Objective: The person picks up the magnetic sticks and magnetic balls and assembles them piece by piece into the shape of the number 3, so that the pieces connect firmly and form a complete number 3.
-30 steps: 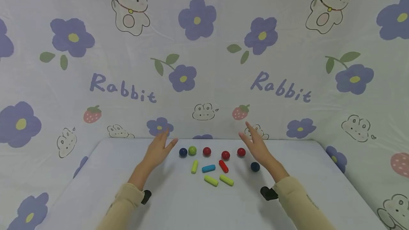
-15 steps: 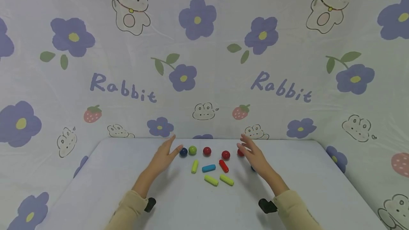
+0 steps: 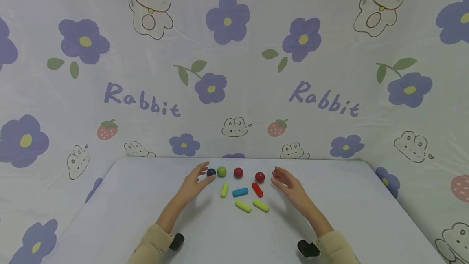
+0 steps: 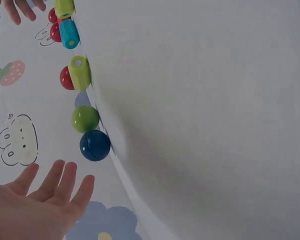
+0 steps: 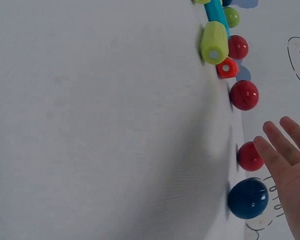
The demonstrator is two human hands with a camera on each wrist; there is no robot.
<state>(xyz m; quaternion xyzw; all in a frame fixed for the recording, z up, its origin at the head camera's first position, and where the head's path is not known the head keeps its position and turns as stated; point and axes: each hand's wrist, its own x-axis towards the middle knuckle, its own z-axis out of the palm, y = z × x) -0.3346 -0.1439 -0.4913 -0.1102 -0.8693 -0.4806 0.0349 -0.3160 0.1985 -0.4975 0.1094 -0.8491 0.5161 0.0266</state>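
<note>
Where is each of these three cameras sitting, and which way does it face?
Head: worn on the person's head, facing forward and down over the white tabletop; left hand, right hand and beige sleeves show.
Left wrist: on that wrist, looking toward a glossy dark-blue ball; the left hand and the right hand's fingers show.
Right wrist: on that wrist, looking toward a second dark-blue ball; only the right hand shows.
Both wrist views share a short blue cylinder.

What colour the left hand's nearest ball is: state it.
Dark blue ball, clearest in the left wrist view.

left hand (image 3: 193, 185): lower, nearer blue ball (image 4: 95, 145) | right hand (image 3: 293, 188): lower, nearer rightmost red ball (image 5: 248, 156)
</note>
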